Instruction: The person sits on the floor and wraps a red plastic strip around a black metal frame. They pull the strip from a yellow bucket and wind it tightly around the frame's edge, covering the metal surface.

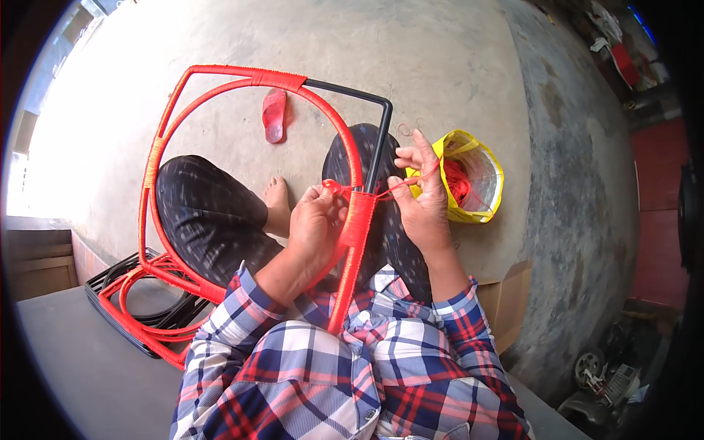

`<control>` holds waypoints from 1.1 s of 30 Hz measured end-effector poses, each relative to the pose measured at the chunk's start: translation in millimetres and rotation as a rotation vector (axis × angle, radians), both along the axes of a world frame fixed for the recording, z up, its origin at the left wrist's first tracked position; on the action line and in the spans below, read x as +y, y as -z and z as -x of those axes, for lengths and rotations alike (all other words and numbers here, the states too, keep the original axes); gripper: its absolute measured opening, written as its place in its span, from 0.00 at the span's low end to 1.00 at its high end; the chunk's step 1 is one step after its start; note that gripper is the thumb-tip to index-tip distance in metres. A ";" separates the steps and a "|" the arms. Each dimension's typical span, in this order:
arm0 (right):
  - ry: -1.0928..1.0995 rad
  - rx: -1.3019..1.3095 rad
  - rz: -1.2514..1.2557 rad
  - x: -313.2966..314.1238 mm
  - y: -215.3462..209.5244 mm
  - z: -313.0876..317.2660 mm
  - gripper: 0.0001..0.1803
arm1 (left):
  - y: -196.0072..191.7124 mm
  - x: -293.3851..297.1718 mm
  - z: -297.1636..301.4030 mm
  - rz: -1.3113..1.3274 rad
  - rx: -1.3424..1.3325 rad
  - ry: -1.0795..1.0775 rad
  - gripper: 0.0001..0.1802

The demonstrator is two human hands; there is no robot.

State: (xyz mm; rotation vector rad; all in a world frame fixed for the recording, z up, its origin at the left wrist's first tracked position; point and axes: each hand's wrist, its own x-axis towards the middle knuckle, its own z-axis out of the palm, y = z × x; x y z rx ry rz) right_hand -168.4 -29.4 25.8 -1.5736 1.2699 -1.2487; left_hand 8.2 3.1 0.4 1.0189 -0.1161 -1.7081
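both hands work at a red-wrapped frame (352,220) on the lap: left hand (314,224) fingers clamped on its bar, right hand (422,198) fingers pinching red cord (400,183) from a yellow bag (477,183).

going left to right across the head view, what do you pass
stack of frames → red sandal → left hand → wrapped bar → right hand → yellow bag
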 end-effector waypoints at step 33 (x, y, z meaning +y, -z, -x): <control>-0.203 -0.128 -0.604 8.5 -9.2 37.2 0.13 | -9.1 -4.4 -0.6 0.078 0.064 0.243 0.13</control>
